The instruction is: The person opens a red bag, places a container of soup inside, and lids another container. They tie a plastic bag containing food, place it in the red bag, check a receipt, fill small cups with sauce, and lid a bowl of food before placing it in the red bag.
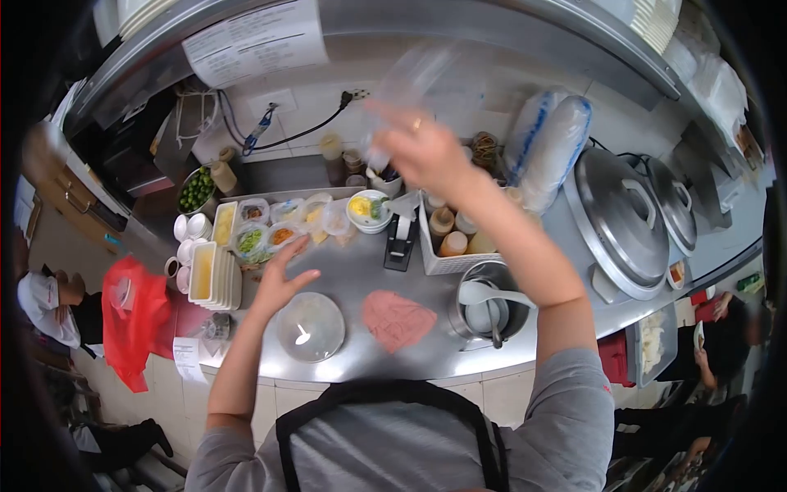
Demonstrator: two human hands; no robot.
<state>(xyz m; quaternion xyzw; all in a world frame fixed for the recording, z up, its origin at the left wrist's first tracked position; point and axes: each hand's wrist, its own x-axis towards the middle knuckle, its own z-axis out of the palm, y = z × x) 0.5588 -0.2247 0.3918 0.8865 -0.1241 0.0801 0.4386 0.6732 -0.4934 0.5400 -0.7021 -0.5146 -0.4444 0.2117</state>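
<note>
A clear plastic bag [443, 75], blurred, is held at upper centre by the right hand [422, 152], its fingers bent. The left hand [280, 283] is spread wide near a round container [311, 328], left of centre. Yellow and green food [360, 206] is held in a white bowl [369, 227]; utensils [477, 293] are held in a metal pot [517, 320].

- Clear plastic bag [434, 78], blurred (quite a shimmer), raised at the right hand [422, 152].
- Round, translucent-topped container [311, 328], flat on the surface [348, 303].
</note>
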